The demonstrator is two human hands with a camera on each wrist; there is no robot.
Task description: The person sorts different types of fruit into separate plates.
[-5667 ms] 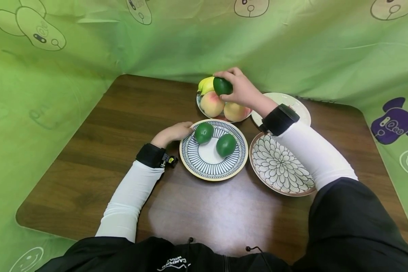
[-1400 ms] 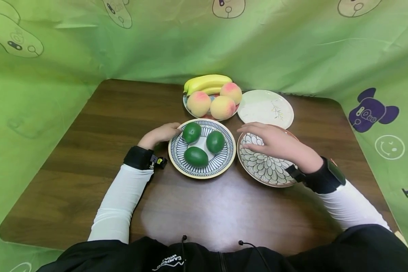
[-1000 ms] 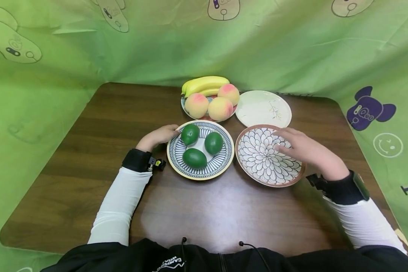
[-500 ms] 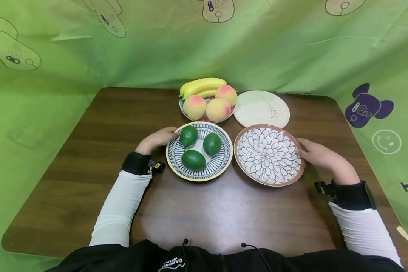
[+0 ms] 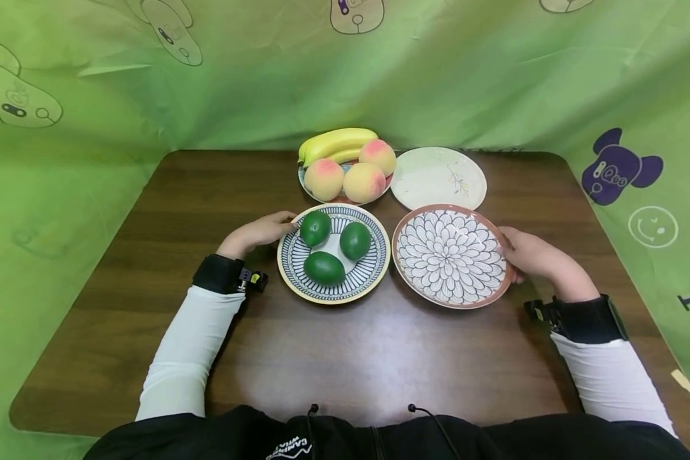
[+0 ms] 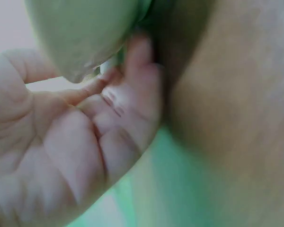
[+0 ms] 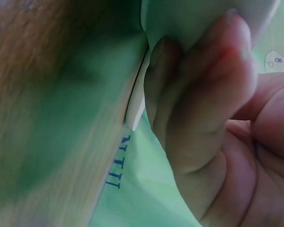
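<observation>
Three green avocado-shaped fruits point(image 5: 335, 246) lie sorted on the blue-striped round plate point(image 5: 292, 276), gripped at nine o'clock by the left hand point(image 5: 257, 231). The right hand point(image 5: 536, 257) grips the floral-patterned brown-rimmed plate point(image 5: 450, 257) at three o'clock (bare as yet); peaches point(image 5: 351, 175) and bananas point(image 5: 333, 142) remain at twelve.

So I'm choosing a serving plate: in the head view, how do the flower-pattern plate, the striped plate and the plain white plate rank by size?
1. Flower-pattern plate and striped plate: they look about alike, too close to rank.
2. Plain white plate: looks smallest, though it lies farther from the camera, so this is unsure.
</observation>
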